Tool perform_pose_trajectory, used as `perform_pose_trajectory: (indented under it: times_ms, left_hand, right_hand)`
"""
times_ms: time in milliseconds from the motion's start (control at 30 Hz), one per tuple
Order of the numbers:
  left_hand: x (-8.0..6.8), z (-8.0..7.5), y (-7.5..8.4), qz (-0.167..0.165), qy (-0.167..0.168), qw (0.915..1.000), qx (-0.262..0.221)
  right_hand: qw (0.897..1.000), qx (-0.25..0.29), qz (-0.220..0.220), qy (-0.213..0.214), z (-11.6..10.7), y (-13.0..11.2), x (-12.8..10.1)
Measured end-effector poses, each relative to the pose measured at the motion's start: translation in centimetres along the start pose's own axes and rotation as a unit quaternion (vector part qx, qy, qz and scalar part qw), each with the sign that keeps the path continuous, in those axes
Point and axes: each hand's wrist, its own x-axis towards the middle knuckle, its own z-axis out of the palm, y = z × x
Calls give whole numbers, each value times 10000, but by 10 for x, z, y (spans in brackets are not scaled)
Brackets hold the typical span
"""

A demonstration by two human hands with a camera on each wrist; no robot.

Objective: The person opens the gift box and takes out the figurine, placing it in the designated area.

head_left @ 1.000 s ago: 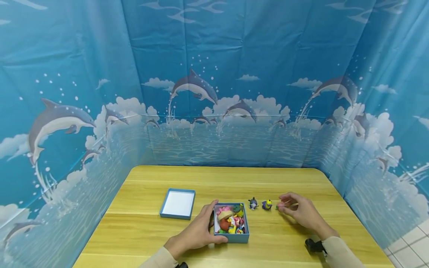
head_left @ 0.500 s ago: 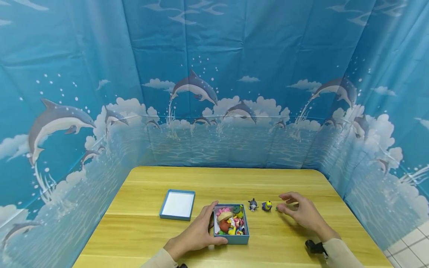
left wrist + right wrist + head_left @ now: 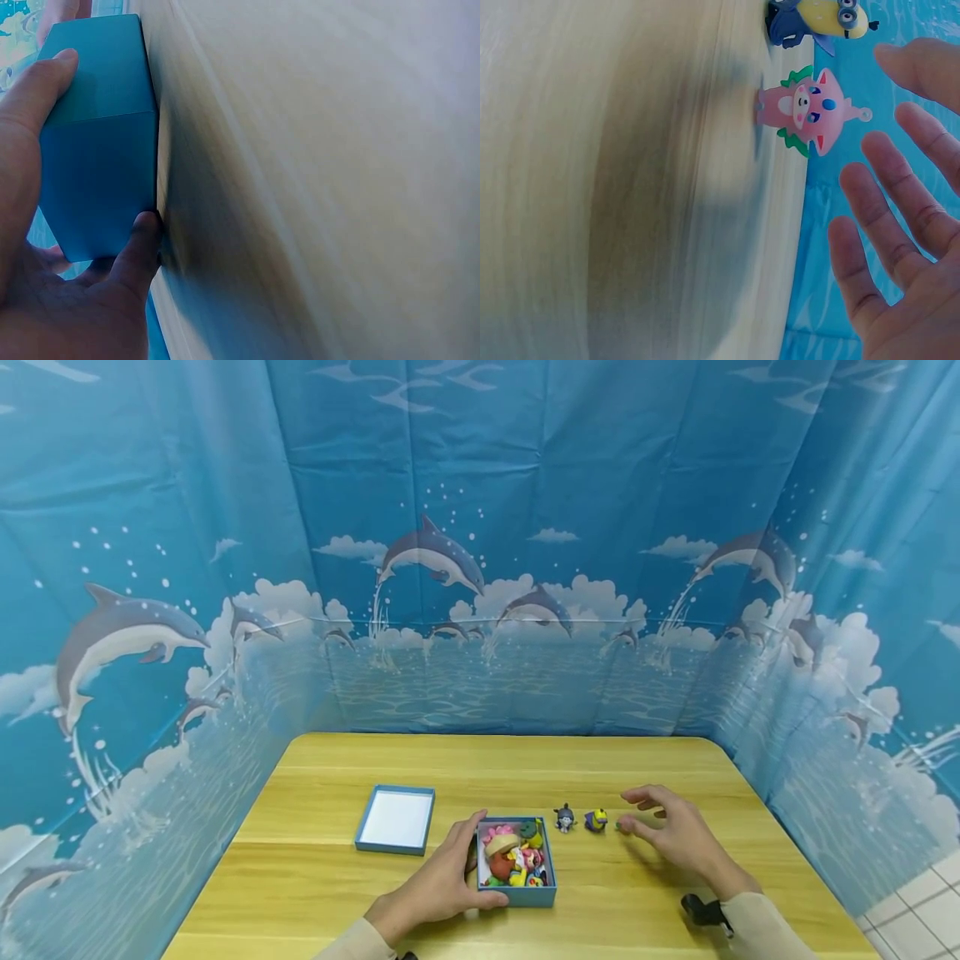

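My left hand (image 3: 442, 878) holds a small blue box (image 3: 531, 897) by its left side, the thumb at the near face and fingers reaching round the far side. Jumbled toy figurines (image 3: 517, 857) fill the box. On the right, my right hand (image 3: 684, 839) hovers with fingers spread and nothing in them. Just beyond its fingertips, a pink toy figurine (image 3: 823, 112) with green tufts and a loop on top stands upright on the table; the head view shows mostly its green edge. Beside it is a yellow minion figurine (image 3: 825, 15) in a purplish-blue outfit, then a grey figurine (image 3: 566, 818).
The blue lid (image 3: 396, 818) lies with its white inside up, left of the box. The wooden table (image 3: 315, 893) has rounded far corners. A blue dolphin-print curtain (image 3: 480, 685) surrounds its back and sides.
My right fingers have loosened from around the pink figurine and spread apart, leaving it standing in line with the other two. My left hand and the box have stayed put.
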Motion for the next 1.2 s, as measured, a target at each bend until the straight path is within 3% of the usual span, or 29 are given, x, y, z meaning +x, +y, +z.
perform_pose_trajectory:
  times_ms: [833,1200]
  left_hand:
    - [2,3,-2,-9,34,10000,8]
    - [1,3,-3,-45,29,10000,38]
  right_hand:
    - [9967,-403,-559,424,-4,-23,1]
    - [9884,-593,-1171,770,0,-39,-2]
